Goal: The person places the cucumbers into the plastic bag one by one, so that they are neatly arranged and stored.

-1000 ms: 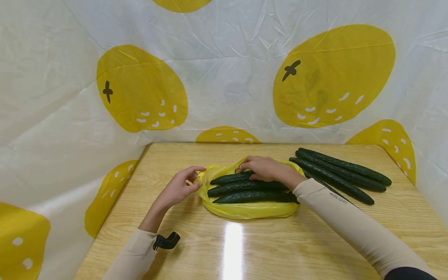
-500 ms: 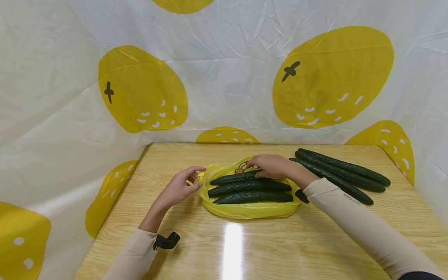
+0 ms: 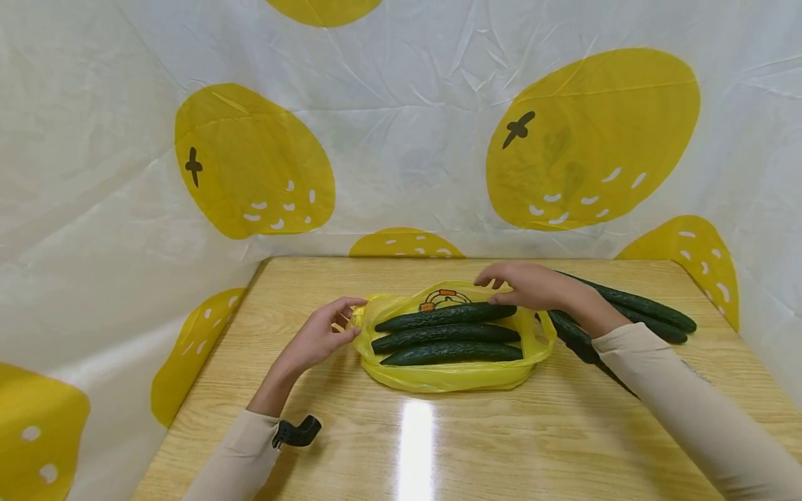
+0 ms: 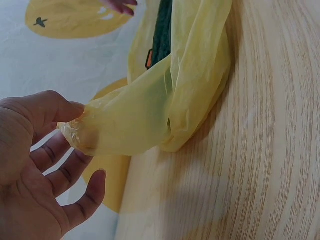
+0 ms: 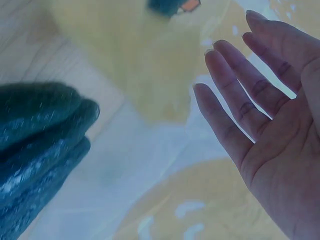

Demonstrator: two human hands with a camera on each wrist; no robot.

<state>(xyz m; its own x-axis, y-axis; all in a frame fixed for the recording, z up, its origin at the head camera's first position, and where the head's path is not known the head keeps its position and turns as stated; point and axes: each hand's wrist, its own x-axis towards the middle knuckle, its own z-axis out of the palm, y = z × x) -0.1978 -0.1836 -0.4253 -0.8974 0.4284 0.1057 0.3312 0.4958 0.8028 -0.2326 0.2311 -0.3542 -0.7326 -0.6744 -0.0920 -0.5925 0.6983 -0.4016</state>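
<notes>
Three dark green cucumbers (image 3: pixel 446 334) lie side by side in a yellow plastic bag (image 3: pixel 447 379), whose mouth gapes upward. My left hand (image 3: pixel 322 334) pinches the bag's gathered left end; in the left wrist view, the thumb and a finger hold the bunched plastic (image 4: pixel 82 132) while the other fingers spread loosely. Above the bag's right end is my right hand (image 3: pixel 539 287), holding nothing. Its palm and extended fingers (image 5: pixel 240 65) show in the right wrist view. Further cucumbers (image 3: pixel 651 306) lie on the right, partly hidden by the right hand and forearm.
The wooden table (image 3: pixel 351 445) carries everything. A white sheet (image 3: pixel 407 160) printed with yellow fruit rises behind the table and along its sides. The right forearm crosses over the loose cucumbers. A black strap mount (image 3: pixel 297 431) sticks out from the left wrist.
My right hand has lifted off the top cucumber in the bag and moved right, uncovering the bag's print and right handle. My left hand has stayed at the bag's left end.
</notes>
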